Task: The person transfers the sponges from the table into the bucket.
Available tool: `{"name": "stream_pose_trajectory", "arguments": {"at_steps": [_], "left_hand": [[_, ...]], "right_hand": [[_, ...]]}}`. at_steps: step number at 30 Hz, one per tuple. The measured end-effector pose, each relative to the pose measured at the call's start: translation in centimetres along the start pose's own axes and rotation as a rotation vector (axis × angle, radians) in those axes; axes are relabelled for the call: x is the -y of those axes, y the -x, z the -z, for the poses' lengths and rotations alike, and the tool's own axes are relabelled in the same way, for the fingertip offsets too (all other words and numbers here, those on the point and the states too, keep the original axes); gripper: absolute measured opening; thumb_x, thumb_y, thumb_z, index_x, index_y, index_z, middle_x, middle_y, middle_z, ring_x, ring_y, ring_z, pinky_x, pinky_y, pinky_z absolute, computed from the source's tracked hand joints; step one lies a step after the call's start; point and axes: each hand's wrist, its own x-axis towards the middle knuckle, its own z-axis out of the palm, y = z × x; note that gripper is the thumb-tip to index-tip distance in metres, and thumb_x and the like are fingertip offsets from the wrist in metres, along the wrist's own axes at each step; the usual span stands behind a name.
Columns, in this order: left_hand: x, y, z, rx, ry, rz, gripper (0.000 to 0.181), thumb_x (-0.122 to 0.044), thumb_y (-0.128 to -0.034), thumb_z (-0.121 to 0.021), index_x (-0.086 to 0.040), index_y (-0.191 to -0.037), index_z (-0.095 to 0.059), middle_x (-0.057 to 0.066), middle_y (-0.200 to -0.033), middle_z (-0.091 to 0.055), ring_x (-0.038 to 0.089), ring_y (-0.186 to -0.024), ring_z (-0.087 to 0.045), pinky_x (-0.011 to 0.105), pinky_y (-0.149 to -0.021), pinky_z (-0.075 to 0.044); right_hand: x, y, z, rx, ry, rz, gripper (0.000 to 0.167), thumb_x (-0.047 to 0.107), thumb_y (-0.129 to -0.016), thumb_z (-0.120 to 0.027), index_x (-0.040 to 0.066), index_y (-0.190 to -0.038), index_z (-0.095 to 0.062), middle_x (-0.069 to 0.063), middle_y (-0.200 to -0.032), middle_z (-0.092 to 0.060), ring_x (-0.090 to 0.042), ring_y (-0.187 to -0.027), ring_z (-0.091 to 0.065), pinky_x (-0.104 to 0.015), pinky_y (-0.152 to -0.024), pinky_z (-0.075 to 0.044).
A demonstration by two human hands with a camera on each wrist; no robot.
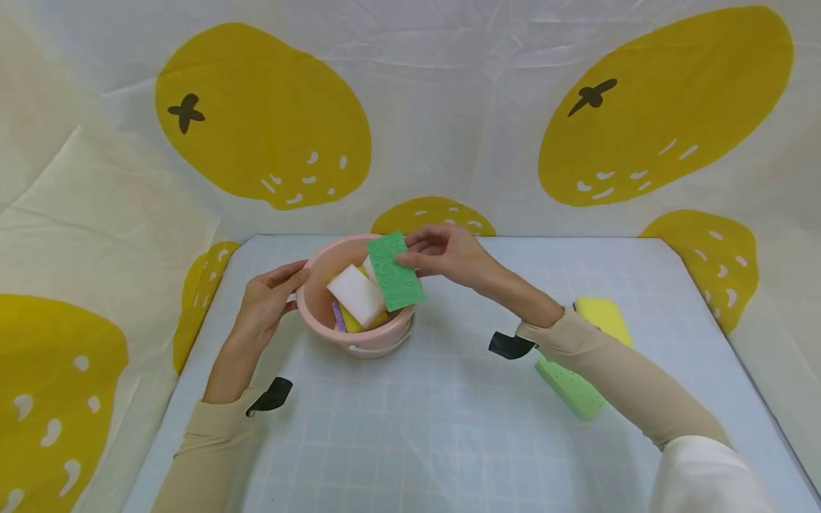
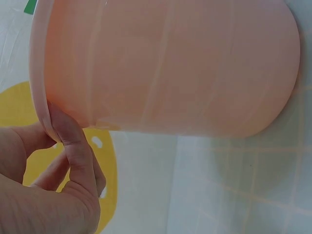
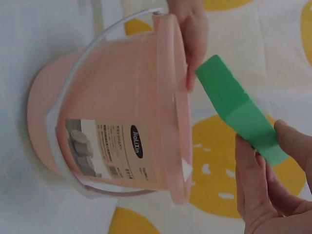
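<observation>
A pink bucket (image 1: 309,313) with a white handle stands at the table's back left. My left hand (image 1: 264,299) pinches its rim on the left side, thumb and fingers on either face of the lip in the left wrist view. Between the thumb and fingers of my right hand (image 1: 452,255) is a green sponge (image 1: 394,274), held tilted above the bucket's right side. The right wrist view has this sponge (image 3: 239,107) beyond the rim, apart from it. Inside the bucket lie a white sponge (image 1: 356,295), something yellow (image 1: 351,322) under it and a purple piece (image 1: 338,318).
On the table's right, partly behind my right forearm, lie a yellow sponge (image 1: 603,317) and a light green sponge (image 1: 574,388). The pale blue gridded table (image 1: 410,427) ends at a hanging cloth (image 1: 449,121) printed with yellow fruit.
</observation>
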Motion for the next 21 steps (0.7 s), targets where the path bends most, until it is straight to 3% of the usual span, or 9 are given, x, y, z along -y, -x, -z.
{"name": "stream_pose_trajectory", "arguments": {"at_steps": [6, 14, 21], "left_hand": [[0.0, 0.2, 0.1, 0.002, 0.023, -0.004, 0.058, -0.039, -0.0963, -0.073, -0.009, -0.144, -0.060, 0.001, -0.129, -0.064, 0.010, -0.104, -0.063, 0.018, -0.078, -0.058], [0.1, 0.2, 0.1, 0.017, 0.054, -0.005, 0.060, -0.038, -0.0958, -0.074, -0.007, -0.145, -0.059, -0.001, -0.126, -0.064, 0.009, -0.105, -0.063, 0.018, -0.078, -0.058], [0.2, 0.2, 0.0, 0.014, 0.061, 0.001, 0.060, -0.040, -0.0953, -0.074, -0.009, -0.144, -0.060, 0.002, -0.131, -0.063, 0.012, -0.107, -0.062, 0.018, -0.080, -0.058]], "right_hand": [[-0.2, -1.4, -1.1, -0.022, 0.112, 0.009, 0.038, 0.026, -0.092, -0.079, 0.004, -0.121, -0.069, -0.009, -0.108, -0.071, -0.023, -0.095, -0.069, -0.036, -0.086, -0.060], [-0.9, -3.1, -2.8, 0.018, 0.036, 0.013, 0.037, 0.021, -0.092, -0.080, 0.001, -0.121, -0.068, -0.011, -0.108, -0.070, -0.025, -0.094, -0.069, -0.040, -0.085, -0.062], [-2.0, -4.3, -4.4, 0.041, 0.122, 0.042, 0.035, 0.026, -0.091, -0.082, 0.005, -0.117, -0.070, -0.007, -0.106, -0.070, -0.022, -0.094, -0.067, -0.028, -0.083, -0.060]]}}
